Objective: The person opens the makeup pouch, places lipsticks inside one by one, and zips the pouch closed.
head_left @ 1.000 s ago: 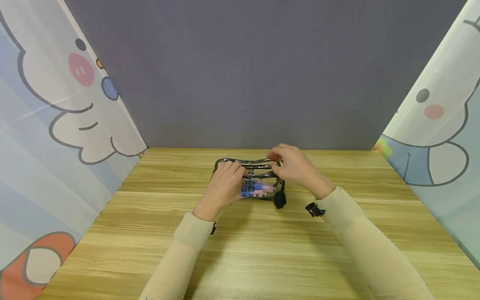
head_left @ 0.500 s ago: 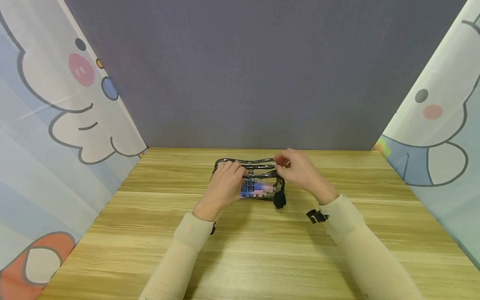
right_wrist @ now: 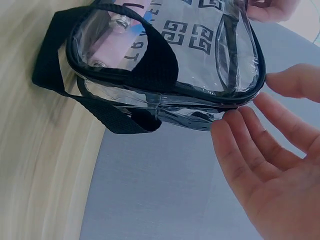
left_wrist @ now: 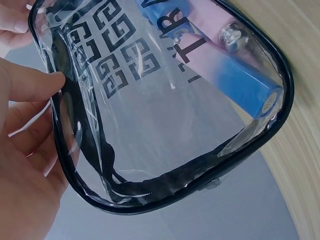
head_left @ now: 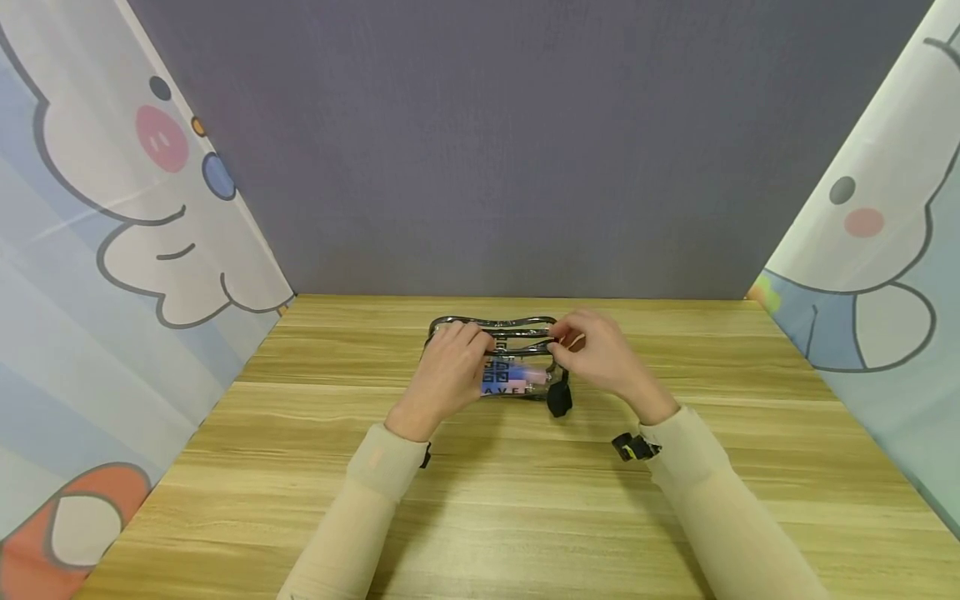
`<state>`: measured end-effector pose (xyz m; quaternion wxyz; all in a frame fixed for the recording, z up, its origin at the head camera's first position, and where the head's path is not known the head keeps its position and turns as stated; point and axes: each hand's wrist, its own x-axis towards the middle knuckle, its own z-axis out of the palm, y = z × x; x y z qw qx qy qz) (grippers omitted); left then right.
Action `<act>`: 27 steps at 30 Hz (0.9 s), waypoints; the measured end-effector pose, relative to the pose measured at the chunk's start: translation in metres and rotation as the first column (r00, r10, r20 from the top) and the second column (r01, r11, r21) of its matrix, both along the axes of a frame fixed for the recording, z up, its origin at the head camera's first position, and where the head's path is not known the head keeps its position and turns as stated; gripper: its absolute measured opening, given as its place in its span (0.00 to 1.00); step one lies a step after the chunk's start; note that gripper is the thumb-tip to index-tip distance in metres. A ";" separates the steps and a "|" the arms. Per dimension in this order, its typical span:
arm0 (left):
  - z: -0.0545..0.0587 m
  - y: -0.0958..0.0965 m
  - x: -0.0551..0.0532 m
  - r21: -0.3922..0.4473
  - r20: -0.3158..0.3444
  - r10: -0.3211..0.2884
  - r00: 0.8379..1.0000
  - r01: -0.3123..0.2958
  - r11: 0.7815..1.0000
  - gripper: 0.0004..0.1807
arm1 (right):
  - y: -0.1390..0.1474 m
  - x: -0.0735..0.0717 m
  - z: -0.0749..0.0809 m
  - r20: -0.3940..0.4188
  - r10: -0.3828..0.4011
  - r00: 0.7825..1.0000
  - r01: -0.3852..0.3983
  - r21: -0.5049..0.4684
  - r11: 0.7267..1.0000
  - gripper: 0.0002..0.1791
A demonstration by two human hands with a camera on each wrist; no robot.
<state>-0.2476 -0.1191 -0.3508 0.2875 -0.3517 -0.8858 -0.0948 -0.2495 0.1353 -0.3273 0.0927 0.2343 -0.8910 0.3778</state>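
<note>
A clear plastic zip pouch (head_left: 517,379) with black piping and black printed lettering stands on the table between both hands. Through its wall show several pink-and-blue tubes (left_wrist: 235,82), lying at the bottom. My left hand (head_left: 450,362) holds the pouch's top edge at the left, its thumb (left_wrist: 37,82) on the near side and fingers behind. At the upper right corner, my right hand (head_left: 600,354) pinches the pouch's edge between thumb (right_wrist: 295,82) and fingers. Whether it has the zipper pull cannot be made out. A black strap loop (right_wrist: 50,60) hangs at the pouch's right end.
The wood-grain table (head_left: 525,500) meets a grey panel (head_left: 525,150) just behind the pouch. Cartoon-printed curtains (head_left: 135,242) flank the table on both sides. A black wrist device (head_left: 636,447) sits below my right sleeve cuff.
My right hand has shifted slightly right and nearer along the pouch's right end, and its fingers have drawn together at the corner. The left hand and pouch stay in place.
</note>
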 end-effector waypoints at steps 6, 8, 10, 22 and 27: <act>-0.001 0.000 -0.001 0.003 -0.008 0.003 1.000 -0.003 1.000 0.10 | 0.001 0.003 -0.004 0.000 0.009 1.000 -0.009 -0.006 1.000 0.09; -0.001 0.000 -0.001 0.007 -0.011 0.003 1.000 -0.003 1.000 0.10 | 0.001 0.004 -0.005 -0.002 0.016 1.000 -0.016 -0.014 1.000 0.09; -0.001 0.000 -0.001 0.013 -0.013 0.005 1.000 -0.005 1.000 0.10 | 0.001 0.005 -0.006 -0.005 0.020 1.000 -0.020 -0.022 1.000 0.08; 0.001 -0.002 -0.001 0.034 -0.008 0.042 0.999 -0.042 0.999 0.08 | 0.000 0.006 -0.008 -0.042 0.013 0.999 -0.012 0.029 0.999 0.07; 0.002 -0.004 0.000 0.033 -0.002 0.045 0.999 -0.045 0.998 0.08 | 0.000 0.006 -0.009 -0.046 0.008 0.999 -0.006 0.046 0.999 0.07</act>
